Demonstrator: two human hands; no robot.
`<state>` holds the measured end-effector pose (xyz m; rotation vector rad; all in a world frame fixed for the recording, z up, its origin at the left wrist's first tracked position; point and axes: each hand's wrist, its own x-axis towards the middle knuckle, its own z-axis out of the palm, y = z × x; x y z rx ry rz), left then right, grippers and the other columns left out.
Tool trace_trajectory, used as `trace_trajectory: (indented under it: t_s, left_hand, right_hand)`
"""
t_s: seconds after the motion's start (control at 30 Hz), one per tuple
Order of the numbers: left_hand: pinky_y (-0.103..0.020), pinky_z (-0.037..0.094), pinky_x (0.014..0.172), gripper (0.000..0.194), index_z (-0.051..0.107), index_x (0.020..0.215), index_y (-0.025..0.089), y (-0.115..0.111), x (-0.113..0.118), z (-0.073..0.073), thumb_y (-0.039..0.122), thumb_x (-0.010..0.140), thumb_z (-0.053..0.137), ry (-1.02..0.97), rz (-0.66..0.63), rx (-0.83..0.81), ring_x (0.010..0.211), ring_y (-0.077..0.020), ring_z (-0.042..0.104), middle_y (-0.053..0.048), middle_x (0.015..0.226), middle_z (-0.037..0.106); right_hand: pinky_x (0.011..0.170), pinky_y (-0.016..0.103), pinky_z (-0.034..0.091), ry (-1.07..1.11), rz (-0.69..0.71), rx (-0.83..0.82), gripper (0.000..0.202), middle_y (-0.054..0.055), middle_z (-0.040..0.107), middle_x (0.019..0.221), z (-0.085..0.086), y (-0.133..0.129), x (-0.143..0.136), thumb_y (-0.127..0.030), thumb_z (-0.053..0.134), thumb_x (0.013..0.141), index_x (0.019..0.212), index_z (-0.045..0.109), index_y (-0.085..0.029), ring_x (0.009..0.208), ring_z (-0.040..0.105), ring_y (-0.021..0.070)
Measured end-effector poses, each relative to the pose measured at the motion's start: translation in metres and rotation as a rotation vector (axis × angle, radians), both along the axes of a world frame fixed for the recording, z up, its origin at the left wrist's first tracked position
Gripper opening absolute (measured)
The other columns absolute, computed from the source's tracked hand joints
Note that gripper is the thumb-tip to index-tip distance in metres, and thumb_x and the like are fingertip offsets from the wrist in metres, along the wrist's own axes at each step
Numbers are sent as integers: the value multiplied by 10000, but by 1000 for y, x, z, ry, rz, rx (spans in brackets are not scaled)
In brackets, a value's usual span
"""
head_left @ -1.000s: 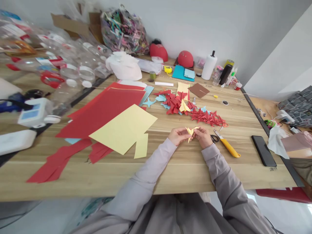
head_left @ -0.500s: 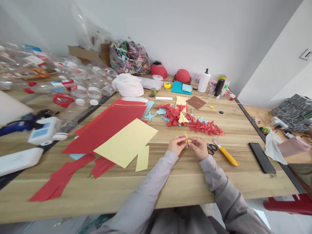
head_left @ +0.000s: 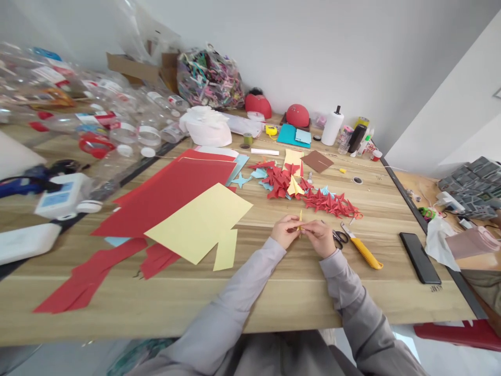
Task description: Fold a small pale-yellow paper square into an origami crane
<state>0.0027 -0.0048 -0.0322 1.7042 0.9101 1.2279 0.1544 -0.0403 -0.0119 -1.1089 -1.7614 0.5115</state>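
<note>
Between the fingertips of my left hand [head_left: 286,231] and my right hand [head_left: 319,236] is a small folded yellow paper piece [head_left: 300,217], standing on edge. Both hands are closed in a pinch on it and cover most of its lower part. Just beyond them lies a pile of red folded paper stars [head_left: 329,202], with a yellow folded paper [head_left: 295,186] on top and a light blue paper star [head_left: 241,180] at its left. Right of my right hand rest black-handled scissors [head_left: 340,238] and a yellow utility knife [head_left: 366,250].
Yellow sheet [head_left: 199,222] and red sheets [head_left: 168,196] lie to the left, with red strips [head_left: 92,274] nearer me. A black phone [head_left: 420,257] lies at the right. Plastic bottles [head_left: 148,137] crowd the back left; a white bottle [head_left: 332,128] stands at the back.
The view has shifted and tilted slightly. Both hands keep their pinch on the yellow paper, which is now turned more edge-on, and the right fingers have moved a little across it.
</note>
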Motion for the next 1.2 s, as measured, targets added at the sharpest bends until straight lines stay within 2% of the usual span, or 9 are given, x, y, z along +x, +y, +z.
trace_trajectory:
  t_s: [0.2,0.4,0.63,0.77,0.83,0.93,1.07,1.2]
  left_hand:
    - [-267,498,694,194,725,816,195,3,-1,1,200,628,681,-15,-37,-53,808,-166,612,-85,896,652]
    - [-264,504,679,188,727,807,201,4,-3,4,249,629,692,-16,-48,-40,797,-169,616,-81,879,653]
    - [-247,503,625,171,722,822,190,-1,-3,12,265,687,648,-21,11,22,770,-154,612,-99,926,642]
    - [-244,503,603,173,722,820,182,-1,-1,10,265,680,663,-26,92,37,699,-131,604,-104,946,633]
    - [-240,505,590,173,721,825,183,0,1,9,265,685,661,-34,115,46,680,-125,603,-102,948,635]
    - [-236,514,587,171,717,841,195,0,3,8,265,700,649,-39,134,72,708,-133,615,-95,956,642]
    - [-243,541,617,169,712,853,185,-2,3,9,260,728,625,-60,160,168,779,-151,633,-104,972,640]
    - [-231,558,636,166,706,862,173,-4,3,8,246,747,610,-61,188,276,794,-139,640,-97,960,642]
  right_hand:
    - [754,335,518,-121,38,-6,203,57,685,890,9,-4,5,-240,518,826,931,687,-284,830,632,175]
    - [736,339,513,-106,59,27,238,69,681,884,14,-5,3,-215,481,839,963,677,-268,827,631,184]
    - [696,323,490,-98,-70,30,191,66,673,840,17,-12,-2,-244,498,829,928,662,-236,757,614,180]
    - [658,327,480,-61,-357,70,179,57,661,756,19,-18,16,-264,476,837,886,642,-217,680,602,180]
    - [660,337,477,-161,-490,39,186,72,660,788,16,-23,33,-256,472,828,894,635,-196,686,595,189]
    - [693,364,462,-475,-576,-70,224,112,654,866,9,-37,57,-156,463,780,922,636,-174,749,600,225]
    - [720,376,442,-758,-597,-201,251,139,650,857,2,-52,71,-94,473,734,908,645,-151,796,590,259]
    - [765,351,434,-815,-602,-297,281,133,647,909,7,-55,70,-99,472,729,951,638,-142,860,587,251]
